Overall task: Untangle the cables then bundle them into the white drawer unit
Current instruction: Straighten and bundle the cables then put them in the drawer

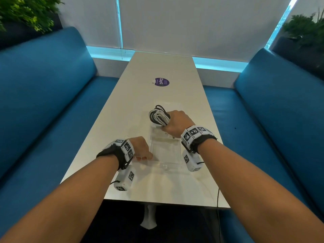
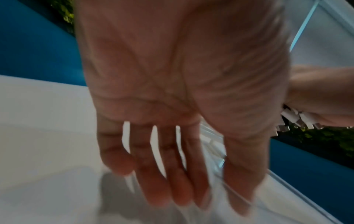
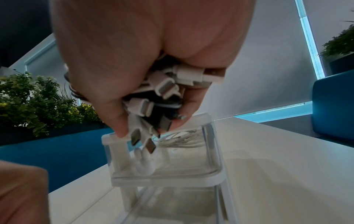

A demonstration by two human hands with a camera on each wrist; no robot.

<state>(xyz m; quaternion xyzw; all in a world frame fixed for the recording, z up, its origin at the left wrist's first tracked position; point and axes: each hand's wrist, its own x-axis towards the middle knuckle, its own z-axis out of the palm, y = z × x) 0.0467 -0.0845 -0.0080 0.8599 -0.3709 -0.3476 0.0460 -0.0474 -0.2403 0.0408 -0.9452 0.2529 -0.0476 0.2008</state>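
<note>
From the head camera, the right hand (image 1: 177,123) is clenched round a coiled bundle of white and black cables (image 1: 159,116) and holds it over the back part of the clear-walled, white-framed plastic drawer unit (image 1: 175,156) on the long pale table (image 1: 157,67). The left hand (image 1: 140,149) sits at the near left corner of a pulled-out drawer, and its fingers are hidden from here. To finish this step well, I would keep the drawer steadied and lower the coil as one piece, so no loop springs loose.

The left wrist camera is blurred by motion. It shows the fingers (image 2: 162,174) stretched out nearly straight and spread, gripping nothing, with their tips at a clear plastic edge (image 2: 239,194) (contact cannot be confirmed).

The right wrist camera shows several white and black plug ends (image 3: 151,109) sticking out of the closed fist just above the unit's white top rim (image 3: 207,119). A thin white earphone cable (image 3: 184,140) already lies inside. The plugs should probably go in first, clear of that rim, or they may snag and pull the bundle open.
</note>
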